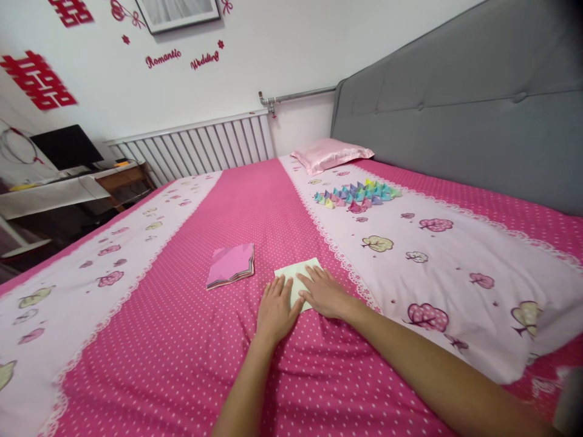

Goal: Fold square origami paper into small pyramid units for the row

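Observation:
A pale yellow-green paper square [298, 271] lies on the pink dotted bedspread [191, 358]. My left hand [276, 308] rests flat on its near left part, fingers stretched out. My right hand [324, 291] lies flat on its right part, fingers spread toward the left. Neither hand grips the sheet; both press on it. A stack of pink paper squares [231, 265] sits just left of the sheet. Further up the bed, several small folded paper pieces in blue, green, pink and yellow [357, 194] stand in rows.
A pink satin pillow [331, 154] lies at the head, beside the grey padded headboard [460, 103]. A white radiator [195, 145] runs along the far wall. A desk with a dark monitor [66, 147] stands at the left, off the bed.

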A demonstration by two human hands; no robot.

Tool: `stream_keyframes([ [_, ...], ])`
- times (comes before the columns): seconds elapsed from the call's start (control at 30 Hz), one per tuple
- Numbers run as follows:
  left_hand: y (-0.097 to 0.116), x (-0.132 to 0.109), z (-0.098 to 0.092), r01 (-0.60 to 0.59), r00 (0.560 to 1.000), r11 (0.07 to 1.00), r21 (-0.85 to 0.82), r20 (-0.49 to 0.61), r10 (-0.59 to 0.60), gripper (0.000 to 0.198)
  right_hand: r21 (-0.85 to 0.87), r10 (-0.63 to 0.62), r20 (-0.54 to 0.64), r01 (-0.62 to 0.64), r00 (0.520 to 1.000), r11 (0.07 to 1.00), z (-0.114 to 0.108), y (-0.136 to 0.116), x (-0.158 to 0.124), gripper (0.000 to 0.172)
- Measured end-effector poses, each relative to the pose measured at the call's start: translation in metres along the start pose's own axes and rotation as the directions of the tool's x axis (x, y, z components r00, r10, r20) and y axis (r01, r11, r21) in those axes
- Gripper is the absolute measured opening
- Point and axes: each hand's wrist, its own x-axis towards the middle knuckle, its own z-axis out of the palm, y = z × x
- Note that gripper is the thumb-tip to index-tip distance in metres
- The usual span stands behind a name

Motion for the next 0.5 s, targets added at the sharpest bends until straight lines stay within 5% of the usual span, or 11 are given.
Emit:
stream_keyframes([
  [0.5, 0.0000, 0.0001, -0.0004, 0.008, 1.000, 1.000, -0.002, 0.008, -0.008, 0.062, -0.001, 0.006, 0.018, -0.006, 1.000, 1.000, -0.0017, -0.0005, -0.0009, 0.057],
])
